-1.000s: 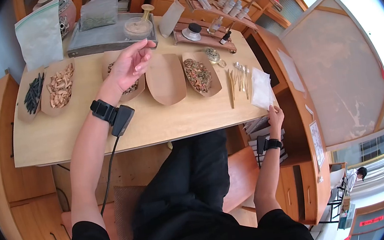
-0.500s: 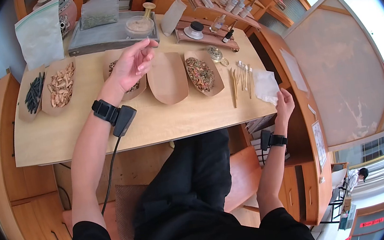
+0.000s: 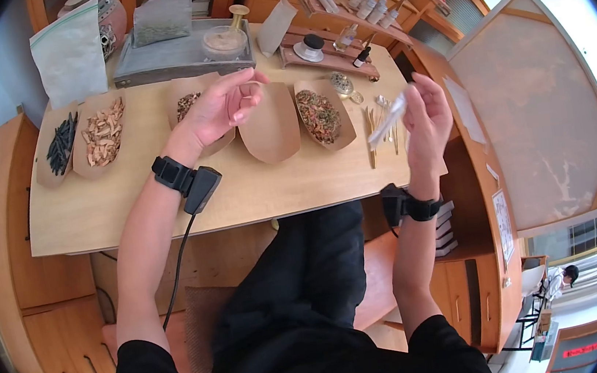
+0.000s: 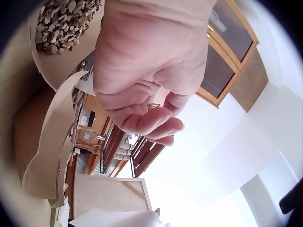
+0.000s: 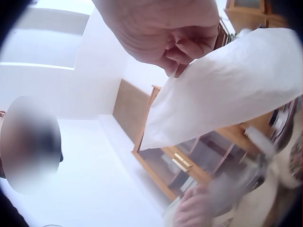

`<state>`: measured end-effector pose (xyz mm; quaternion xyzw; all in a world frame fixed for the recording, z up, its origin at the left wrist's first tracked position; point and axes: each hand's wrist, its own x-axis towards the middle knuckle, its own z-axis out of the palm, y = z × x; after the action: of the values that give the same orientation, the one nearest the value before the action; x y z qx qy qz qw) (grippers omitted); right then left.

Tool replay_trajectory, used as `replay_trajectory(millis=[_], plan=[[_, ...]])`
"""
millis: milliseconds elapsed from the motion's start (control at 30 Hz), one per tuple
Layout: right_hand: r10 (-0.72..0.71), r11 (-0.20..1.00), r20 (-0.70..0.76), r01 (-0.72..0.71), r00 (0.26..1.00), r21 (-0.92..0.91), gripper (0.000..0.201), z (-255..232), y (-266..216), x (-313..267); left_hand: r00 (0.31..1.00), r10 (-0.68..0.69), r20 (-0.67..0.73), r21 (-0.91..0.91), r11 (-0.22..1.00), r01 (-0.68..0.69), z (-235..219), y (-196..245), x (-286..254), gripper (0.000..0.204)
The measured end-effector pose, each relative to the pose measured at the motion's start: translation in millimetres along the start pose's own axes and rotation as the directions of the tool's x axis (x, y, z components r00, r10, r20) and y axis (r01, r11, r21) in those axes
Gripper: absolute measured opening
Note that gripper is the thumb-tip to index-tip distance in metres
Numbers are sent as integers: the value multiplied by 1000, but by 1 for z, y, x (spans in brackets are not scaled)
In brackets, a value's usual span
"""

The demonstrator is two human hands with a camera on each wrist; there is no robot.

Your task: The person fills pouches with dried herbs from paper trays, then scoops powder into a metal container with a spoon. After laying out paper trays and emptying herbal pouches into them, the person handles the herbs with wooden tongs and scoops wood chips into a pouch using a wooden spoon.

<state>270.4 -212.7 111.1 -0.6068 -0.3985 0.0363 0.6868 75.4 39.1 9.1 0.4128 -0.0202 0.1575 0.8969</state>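
Note:
My right hand pinches a thin white sheet, perhaps a flat pouch, between thumb and fingers. It is raised above the table's right end; in the head view the sheet appears nearly edge-on. My left hand hovers palm up, fingers loosely curled, holding nothing. Below it is a paper tray of dried chips, partly hidden by that hand in the head view. Just right stands a bare paper tray, then another with mixed dried herbs. Slim metal tools lie beside the right hand.
At the left are trays of dark sticks and pale shavings. Behind them stand a white zip bag and a grey tray with a jar. A wooden rack with bottles occupies the back right.
My right hand has lifted the white sheet from the table's right edge and carried it up and slightly left. The left hand stays over the trays in much the same pose.

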Motion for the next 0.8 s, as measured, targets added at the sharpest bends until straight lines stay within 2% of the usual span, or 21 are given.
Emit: replay_trajectory(millis=[67, 133, 167, 233, 267, 333, 400, 467, 533, 567, 600, 667, 733, 800], plan=[[-45, 996, 110, 35, 993, 88, 25, 31, -10, -3, 999, -35, 22, 54, 998, 33, 5, 0, -2, 37], [-61, 986, 144, 37, 988, 160, 26, 60, -24, -10, 975, -177, 131, 209, 967, 148, 9, 2, -6, 46], [-81, 973, 181, 39, 980, 226, 27, 71, -30, -13, 976, -178, 122, 214, 965, 149, 9, 2, -7, 46], [-109, 960, 224, 44, 968, 277, 27, 85, -37, -21, 909, -329, 257, 260, 929, 263, 9, 0, -7, 55], [-140, 947, 261, 52, 955, 318, 28, 88, -39, -26, 910, -330, 250, 262, 928, 264, 10, -1, -7, 55], [-162, 951, 297, 68, 941, 302, 29, 90, -41, -39, 845, -405, 348, 251, 909, 332, 13, -2, -7, 65], [-231, 935, 436, 74, 870, 348, 31, 91, -38, -53, 850, -392, 352, 245, 915, 321, 19, -5, -8, 70], [-198, 955, 505, 50, 840, 291, 31, 92, -29, -67, 855, -377, 357, 236, 922, 308, 24, -10, -9, 76], [-140, 990, 674, 104, 725, 94, 31, 88, -22, -72, 863, -252, 438, 181, 965, 189, 27, -14, -9, 86], [-74, 997, 694, 56, 716, 48, 33, 90, -22, -78, 863, -253, 437, 180, 965, 192, 26, -15, -8, 86], [-73, 997, 693, 54, 717, 49, 33, 92, -21, -81, 858, -275, 435, 154, 961, 229, 26, -16, -8, 86], [-40, 989, 784, 138, 619, -58, 34, 96, -16, -86, 850, -296, 435, 130, 955, 267, 26, -17, -7, 86], [-56, 988, 794, 148, 605, -43, 34, 103, -7, -92, 849, -342, 403, 158, 940, 304, 27, -15, -8, 81], [-65, 960, 850, 265, 523, -89, 33, 107, 4, -95, 853, -389, 347, 218, 919, 330, 25, -15, -8, 73]])
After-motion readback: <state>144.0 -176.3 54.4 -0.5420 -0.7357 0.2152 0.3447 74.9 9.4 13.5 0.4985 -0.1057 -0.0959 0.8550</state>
